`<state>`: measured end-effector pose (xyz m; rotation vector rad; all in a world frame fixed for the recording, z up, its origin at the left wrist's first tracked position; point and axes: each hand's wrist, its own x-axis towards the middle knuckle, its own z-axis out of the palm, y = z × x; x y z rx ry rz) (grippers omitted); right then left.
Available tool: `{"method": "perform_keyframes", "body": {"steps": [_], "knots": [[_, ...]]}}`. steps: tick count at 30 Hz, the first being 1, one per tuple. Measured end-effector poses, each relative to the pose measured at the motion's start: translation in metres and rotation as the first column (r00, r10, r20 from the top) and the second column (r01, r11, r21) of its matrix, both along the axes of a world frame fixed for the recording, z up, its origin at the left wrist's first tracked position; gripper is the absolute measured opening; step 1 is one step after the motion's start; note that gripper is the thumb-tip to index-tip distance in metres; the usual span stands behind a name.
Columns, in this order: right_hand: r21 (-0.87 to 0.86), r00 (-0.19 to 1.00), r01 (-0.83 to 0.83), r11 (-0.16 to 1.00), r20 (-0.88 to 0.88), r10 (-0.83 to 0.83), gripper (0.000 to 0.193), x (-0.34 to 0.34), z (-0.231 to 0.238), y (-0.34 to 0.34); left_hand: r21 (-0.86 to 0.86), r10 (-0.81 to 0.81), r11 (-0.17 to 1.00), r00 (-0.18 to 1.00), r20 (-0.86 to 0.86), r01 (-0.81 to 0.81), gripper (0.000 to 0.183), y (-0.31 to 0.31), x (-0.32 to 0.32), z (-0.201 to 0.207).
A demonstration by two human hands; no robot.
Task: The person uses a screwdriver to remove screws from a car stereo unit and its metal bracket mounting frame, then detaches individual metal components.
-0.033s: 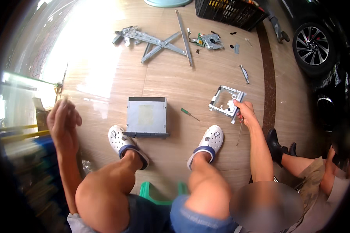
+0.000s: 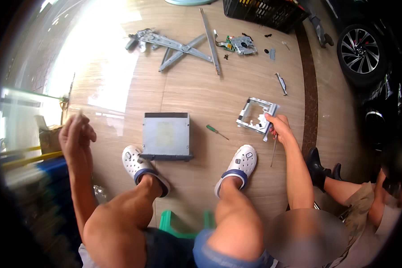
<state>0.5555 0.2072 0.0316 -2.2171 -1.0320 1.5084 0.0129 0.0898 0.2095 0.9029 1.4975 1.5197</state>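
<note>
My right hand (image 2: 280, 126) is closed on the near right corner of a silvery metal frame (image 2: 247, 112) with an open middle. A screwdriver's thin shaft (image 2: 273, 154) points down from the same hand; its handle is hidden by the fingers. Whether the frame touches the floor I cannot tell. On the left, my left hand (image 2: 77, 137) is raised with curled fingers; a blurred pale bit shows at the fingertips, too unclear to name. Between my feet sits a grey metal box-shaped unit (image 2: 165, 134) with a dark front edge. A small green-handled screwdriver (image 2: 217, 131) lies right of it.
Farther off lie a scissor-type window regulator (image 2: 183, 48), a small mechanism with a circuit board (image 2: 241, 44) and a metal strip (image 2: 281, 84). A black crate (image 2: 263, 15) stands beyond. To the right are a car wheel (image 2: 359, 50) and another person's black boot (image 2: 315, 167).
My left hand has shifted slightly to the right. The whole view has moved a little; my right hand keeps hold of the metal frame and screwdriver.
</note>
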Motion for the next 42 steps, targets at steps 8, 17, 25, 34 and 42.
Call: {"method": "perform_keyframes", "body": {"steps": [8,17,25,34,42], "knots": [[-0.037,0.968,-0.241,0.970,0.066,0.243,0.058,0.017,-0.053,0.048,-0.499,-0.298,0.836,0.953,-0.062,0.229,0.019,-0.023,0.037,-0.116],[0.295,0.810,0.299,0.908,0.425,-0.405,0.052,0.097,-0.089,0.125,-0.543,-0.308,0.802,0.951,-0.021,0.248,0.018,0.009,0.051,-0.123],[0.177,0.665,-0.073,0.981,0.742,-0.085,0.040,0.130,-0.144,0.150,-0.565,-0.290,0.791,0.957,-0.005,0.236,0.019,-0.007,0.047,-0.128],[0.276,0.800,-0.020,0.961,0.580,-0.150,0.027,0.073,-0.077,0.106,-0.521,-0.263,0.829,0.964,-0.047,0.201,0.018,-0.009,0.041,-0.117],[0.324,0.992,-0.105,0.940,0.104,0.075,0.022,-0.034,0.121,0.037,-0.216,-0.056,0.976,0.994,-0.099,0.034,0.021,-0.033,0.006,-0.065]]}}
